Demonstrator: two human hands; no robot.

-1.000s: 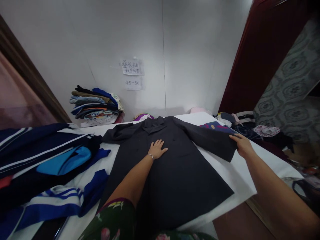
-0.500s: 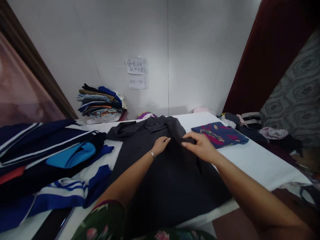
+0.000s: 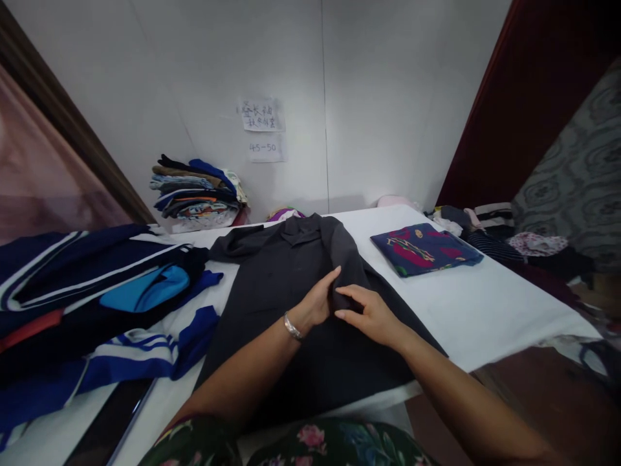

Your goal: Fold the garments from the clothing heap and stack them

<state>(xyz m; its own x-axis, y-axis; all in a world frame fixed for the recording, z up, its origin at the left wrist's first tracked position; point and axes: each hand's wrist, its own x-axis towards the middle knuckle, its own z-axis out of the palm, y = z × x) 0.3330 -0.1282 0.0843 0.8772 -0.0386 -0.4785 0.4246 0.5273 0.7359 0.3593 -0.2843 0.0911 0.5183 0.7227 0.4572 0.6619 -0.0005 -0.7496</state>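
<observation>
A dark grey collared jacket (image 3: 272,285) lies front up on the white-covered table, its collar away from me and its hem close to my body. One sleeve stretches out at the left; the other is folded down over the front. My right hand (image 3: 371,314) pinches the end of this folded sleeve (image 3: 342,249) between thumb and fingers. Against the sleeve's left edge, my left hand (image 3: 315,304) is closed on the cloth, its fingertips partly hidden. The two hands are close together over the middle of the jacket.
Blue and navy striped clothes (image 3: 121,272) are heaped at the left, near a dark flat object (image 3: 111,421). A stack of folded clothes (image 3: 194,194) stands by the wall. To the right lie a folded patterned garment (image 3: 427,249) and, beyond the white table (image 3: 504,310), more clothes (image 3: 533,244).
Both hands have come closer to me and nearer together. The right hand has moved left with the sleeve, which now lies down along the jacket front instead of being lifted.
</observation>
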